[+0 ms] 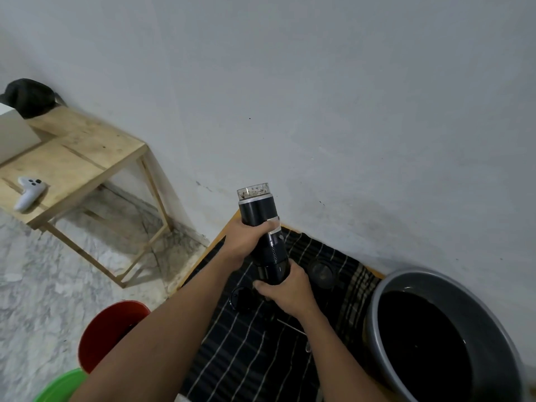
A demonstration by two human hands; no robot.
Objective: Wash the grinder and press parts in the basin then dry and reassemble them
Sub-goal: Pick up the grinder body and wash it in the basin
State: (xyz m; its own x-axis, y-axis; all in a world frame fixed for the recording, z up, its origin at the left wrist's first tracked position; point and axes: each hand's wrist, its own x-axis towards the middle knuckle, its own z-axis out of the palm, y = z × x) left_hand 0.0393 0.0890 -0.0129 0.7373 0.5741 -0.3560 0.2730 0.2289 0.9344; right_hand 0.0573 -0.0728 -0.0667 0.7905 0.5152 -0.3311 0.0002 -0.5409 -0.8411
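I hold a black cylindrical grinder (261,216) upright above a black striped cloth (249,352). It has a clear top section with brown residue inside. My left hand (245,242) grips its upper body. My right hand (285,288) grips its lower section from below. A round black lid-like part (322,271) lies on the cloth behind my right hand. Another dark round part (242,298) lies on the cloth under my forearms. A grey basin (377,303) holding dark water stands at the right.
A red bucket (107,329) and a green basin (61,387) stand on the marble floor at the lower left. A wooden table (75,158) at the left carries a white controller (29,192) and a dark bag (29,95). A grey wall rises behind.
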